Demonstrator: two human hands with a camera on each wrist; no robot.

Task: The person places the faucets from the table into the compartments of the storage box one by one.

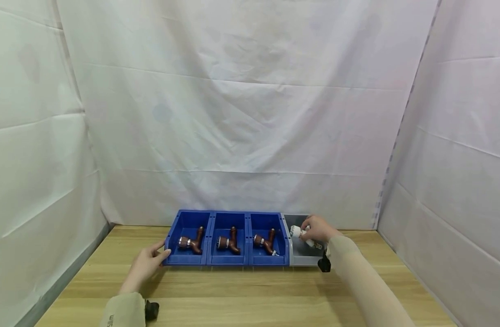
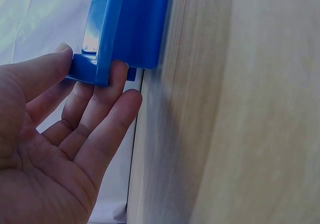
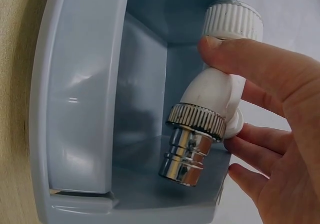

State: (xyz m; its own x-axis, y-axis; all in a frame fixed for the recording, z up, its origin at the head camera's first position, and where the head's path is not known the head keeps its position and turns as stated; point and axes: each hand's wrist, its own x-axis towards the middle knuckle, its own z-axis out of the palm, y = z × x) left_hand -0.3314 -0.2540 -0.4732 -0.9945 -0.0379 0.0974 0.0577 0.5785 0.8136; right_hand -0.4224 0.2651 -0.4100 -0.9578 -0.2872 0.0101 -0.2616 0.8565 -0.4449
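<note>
My left hand [image 1: 145, 263] pinches the front left corner of the leftmost blue bin [image 2: 102, 33], thumb on the rim and fingertips under it. At the right end of the row, my right hand [image 1: 318, 228] holds a white tap [image 3: 212, 86] with a ribbed knob and a chrome hose nozzle [image 3: 185, 156]. The tap is over the inside of the grey bin [image 3: 85, 93], nozzle tilted toward the bin's front. Part of the tap's far side is hidden by the fingers. A brown tap lies in each blue bin: left [image 1: 194, 243], middle [image 1: 230, 243] and right [image 1: 266, 241].
The bins stand side by side on a wooden table [image 1: 233, 299], close to its back edge. White cloth [image 1: 242, 113] hangs behind and along both sides. The right blue bin's tap has a shiny nozzle [image 1: 274, 253] toward the front.
</note>
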